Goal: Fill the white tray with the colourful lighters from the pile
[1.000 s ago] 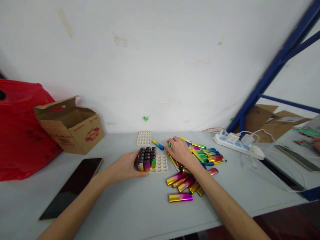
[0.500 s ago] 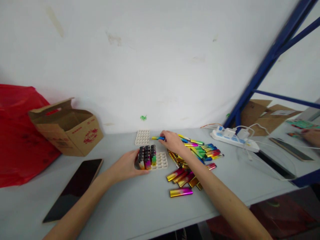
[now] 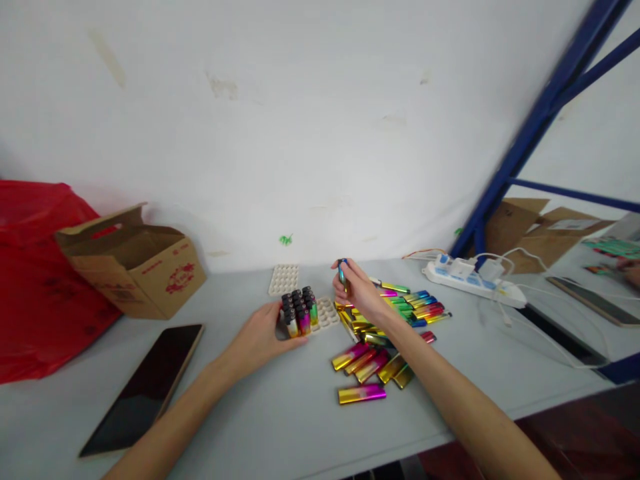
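My left hand curves round the left side of a pale tray with rows of round holes, thumb at its near edge. Black-topped, shiny coloured lighters stand upright in the tray's left part; holes show in its right part. Just right of and above the tray, my right hand pinches a blue-and-gold lighter, held upright. Under and beside the right forearm lies a loose pile of metallic lighters. Nearest the table's front lies a gold-and-purple lighter.
A second holed tray lies near the wall. To the left are an open cardboard box, a red bag and a dark tablet. A power strip with cables and a blue frame stand right. Another person's hand shows far right.
My right hand has lifted the blue-and-gold lighter and turned it from lying sideways to upright. My left hand keeps its grip on the tray, which is turned slightly.
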The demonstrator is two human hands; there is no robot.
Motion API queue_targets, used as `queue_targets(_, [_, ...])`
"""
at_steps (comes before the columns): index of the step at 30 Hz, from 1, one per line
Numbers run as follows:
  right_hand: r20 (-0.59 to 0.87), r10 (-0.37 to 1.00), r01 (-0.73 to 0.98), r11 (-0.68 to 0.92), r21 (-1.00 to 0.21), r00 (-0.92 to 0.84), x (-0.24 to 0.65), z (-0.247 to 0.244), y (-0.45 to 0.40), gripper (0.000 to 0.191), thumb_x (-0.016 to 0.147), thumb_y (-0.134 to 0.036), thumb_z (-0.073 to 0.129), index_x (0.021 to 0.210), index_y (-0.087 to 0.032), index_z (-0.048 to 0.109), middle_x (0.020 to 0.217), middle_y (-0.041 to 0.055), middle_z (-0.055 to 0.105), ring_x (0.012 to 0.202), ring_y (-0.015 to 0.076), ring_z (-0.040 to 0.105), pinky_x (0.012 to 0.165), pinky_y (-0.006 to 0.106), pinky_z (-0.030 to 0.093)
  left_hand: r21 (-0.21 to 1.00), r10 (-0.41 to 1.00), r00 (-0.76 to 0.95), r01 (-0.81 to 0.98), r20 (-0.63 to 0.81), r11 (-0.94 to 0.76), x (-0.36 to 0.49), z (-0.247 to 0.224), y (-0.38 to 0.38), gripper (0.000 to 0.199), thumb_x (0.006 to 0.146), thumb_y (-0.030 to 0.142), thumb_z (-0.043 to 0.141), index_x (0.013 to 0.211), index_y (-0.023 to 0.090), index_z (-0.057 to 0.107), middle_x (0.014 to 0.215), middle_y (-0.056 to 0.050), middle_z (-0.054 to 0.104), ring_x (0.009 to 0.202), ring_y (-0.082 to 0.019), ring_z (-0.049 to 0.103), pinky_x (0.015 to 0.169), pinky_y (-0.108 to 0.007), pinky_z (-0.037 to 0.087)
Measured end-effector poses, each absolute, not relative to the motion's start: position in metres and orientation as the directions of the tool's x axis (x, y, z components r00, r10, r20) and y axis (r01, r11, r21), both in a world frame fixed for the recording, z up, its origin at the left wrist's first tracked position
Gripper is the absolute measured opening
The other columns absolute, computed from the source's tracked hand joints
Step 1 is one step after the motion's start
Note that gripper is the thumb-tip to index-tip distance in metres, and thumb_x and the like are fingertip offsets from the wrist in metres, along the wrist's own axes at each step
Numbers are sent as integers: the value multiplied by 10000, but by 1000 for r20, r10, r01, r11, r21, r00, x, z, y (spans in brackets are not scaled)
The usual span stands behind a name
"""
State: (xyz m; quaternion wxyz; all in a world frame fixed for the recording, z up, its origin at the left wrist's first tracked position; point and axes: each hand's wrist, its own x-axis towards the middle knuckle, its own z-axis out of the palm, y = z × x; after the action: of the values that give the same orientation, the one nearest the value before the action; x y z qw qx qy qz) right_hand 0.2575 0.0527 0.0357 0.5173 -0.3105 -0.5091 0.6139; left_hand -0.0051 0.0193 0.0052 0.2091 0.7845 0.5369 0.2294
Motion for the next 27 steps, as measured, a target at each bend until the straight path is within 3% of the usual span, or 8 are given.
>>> queue_targets(2, [122,957,-254,54,-966,-263,254,31,51,604,835,-814,779,1017,-277,572,642,-127,369,510,92,271,489,212,230,585,934,328,733,143,-347,-6,6,20,629,733,667,887,1138,221,706,1189,-152,809,1115,-408,765,1033,-542,621])
queue_targets(4, [120,970,-170,84,-982,-213,250,25,49,621,845,-857,732,934,-270,554,637,-125,322,511,93,232,481,228,179,598,927,348,716,142,-360,-8,7,21,639,743,648,895,1180,219,716,1214,-137,818,1108,-386,767,1022,-515,624])
queue_targets(9, [207,974,69,214,-974,-94,246,14,42,635,939,-864,604,759,-265,492,620,-74,370,565,130,342,523,284,254,592,908,406,708,105,-385,-13,10,23,661,773,633,892,1241,192,738,1249,-134,828,1099,-360,774,965,-446,630])
queue_targets(14, [300,954,288,288,-913,-3,246,11,39,589,978,-725,547,631,-272,400,591,-51,389,612,146,383,597,314,271,578,900,425,711,98,-399,-16,9,25,639,770,629,895,1207,186,751,1225,-130,836,1080,-355,776,948,-443,627])
queue_targets(18, [399,917,393,368,-843,-2,246,12,36,433,1013,-552,493,691,-266,450,618,-40,465,642,165,466,643,315,311,563,896,432,716,107,-413,-16,10,24,606,793,625,882,1191,187,753,1187,-118,838,1052,-351,778,930,-437,624])
queue_targets(21, [427,902,437,410,-800,-65,247,16,31,377,1080,-531,476,825,-258,528,674,-36,536,685,184,538,680,309,365,571,894,434,708,112,-415,-15,11,24,622,793,625,885,1213,186,752,1209,-130,834,1071,-359,779,951,-451,624])
queue_targets(25, [412,885,485,463,-742,-215,252,24,22,338,1175,-510,409,1001,-259,555,734,-30,593,722,207,609,718,316,435,590,891,440,692,113,-416,-14,11,22,651,802,618,888,1271,193,737,1289,-136,822,1140,-362,771,1011,-453,615])
queue_targets(27, [459,829,526,559,-642,-321,256,29,18,331,1200,-465,390,1023,-250,570,871,24,667,841,225,659,808,338,489,598,886,447,679,121,-425,-14,10,22,649,809,600,892,1293,198,733,1295,-127,821,1134,-353,772,1011,-445,614])
